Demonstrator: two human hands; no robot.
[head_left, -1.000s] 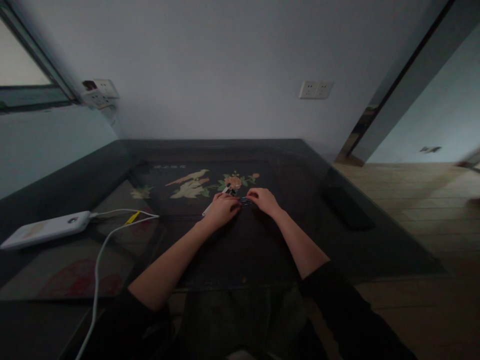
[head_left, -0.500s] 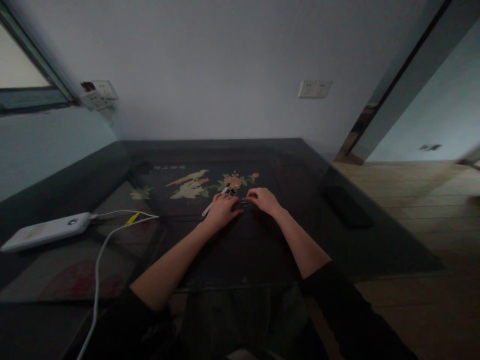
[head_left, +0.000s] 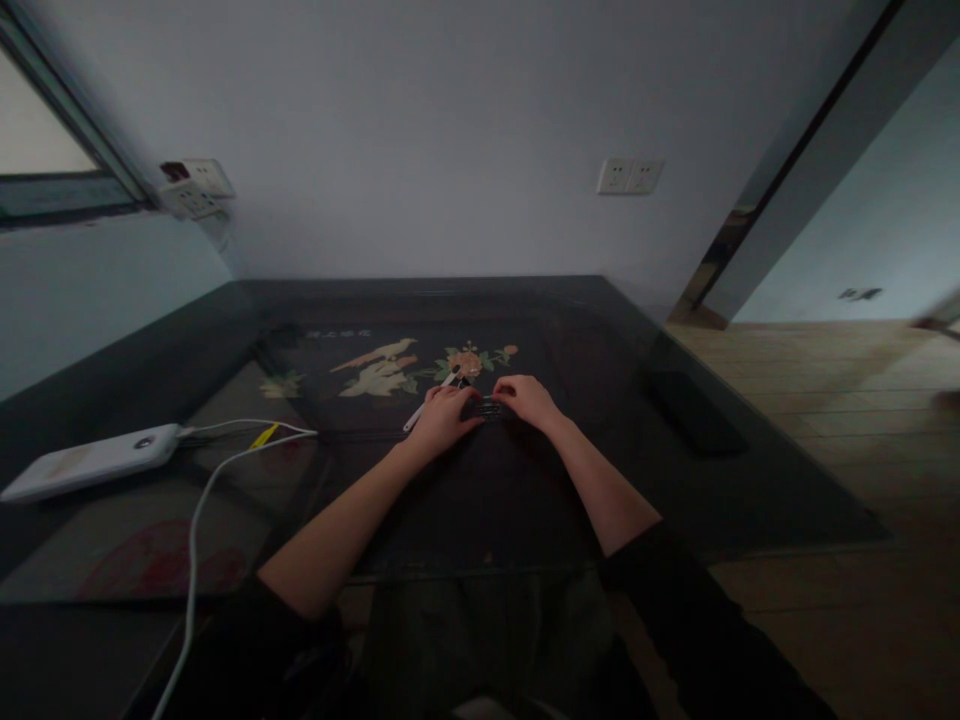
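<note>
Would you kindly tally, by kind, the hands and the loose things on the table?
Hands (left hand, right hand): 2
White slab-shaped device: 1
White cable: 1
Slim white stick: 1
Flat black object: 1
Total: 6, leaving out the small pieces at the hands, too tiny to count.

Two grips [head_left: 444, 415] [head_left: 526, 397], one white stick [head_left: 415, 418]

It's dim and grey in here. Paler light lies on the plank floor [head_left: 787, 365] well right of the grip and in the window [head_left: 37, 120] far to its left. The right sleeve [head_left: 694, 605] below the grip is near-black. Between left hand [head_left: 444, 415] and right hand [head_left: 527, 400], the metal piece [head_left: 489, 408] glints faintly, detail blurred. Outer edges stretch.
</note>
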